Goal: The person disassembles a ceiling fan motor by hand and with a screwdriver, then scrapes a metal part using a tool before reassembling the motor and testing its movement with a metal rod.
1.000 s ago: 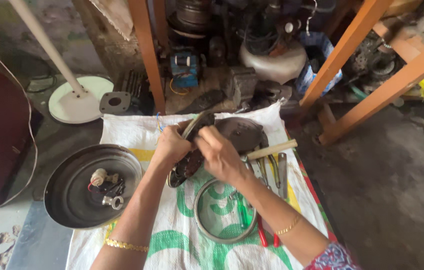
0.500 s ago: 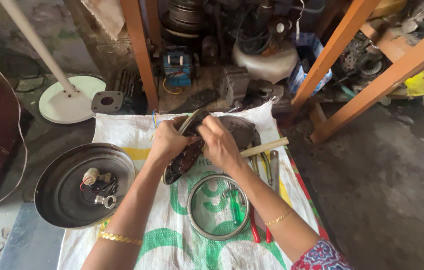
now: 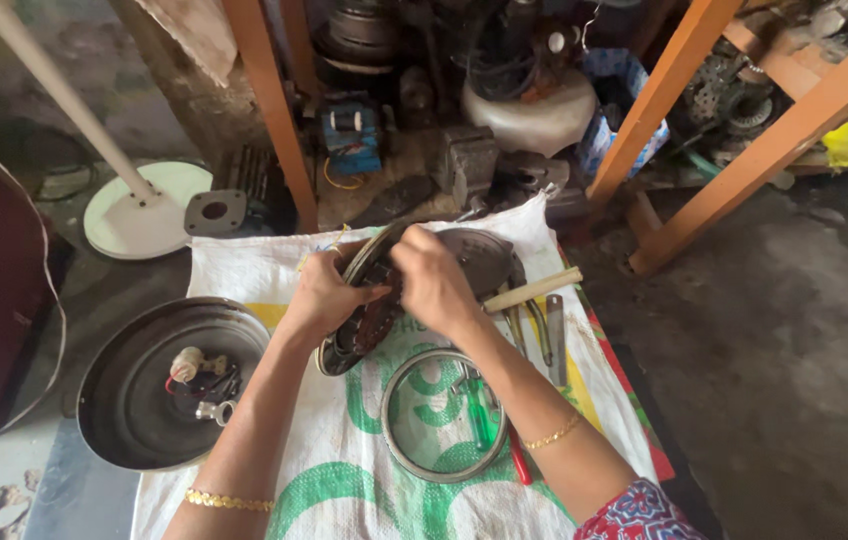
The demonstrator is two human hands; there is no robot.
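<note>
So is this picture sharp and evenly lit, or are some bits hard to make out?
Head view: soft, even daylight on the woven sack, no harsh glare; both hands, left hand and right hand, and the round motor part they hold look fairly sharp; the shelf clutter behind sinks into shadow; the orange posts lean outward, a wide-lens effect.

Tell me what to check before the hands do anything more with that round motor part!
1. Left hand gripping the round motor part: ok.
2. Right hand on its top edge: ok.
3. Part tilted up off the white sack: ok.
4. Metal ring lying flat, apart from the part: ok.
5. Small pieces sitting inside the dark round cover: ok.
6. Fingers safe from sharp edges: cannot tell.
</note>
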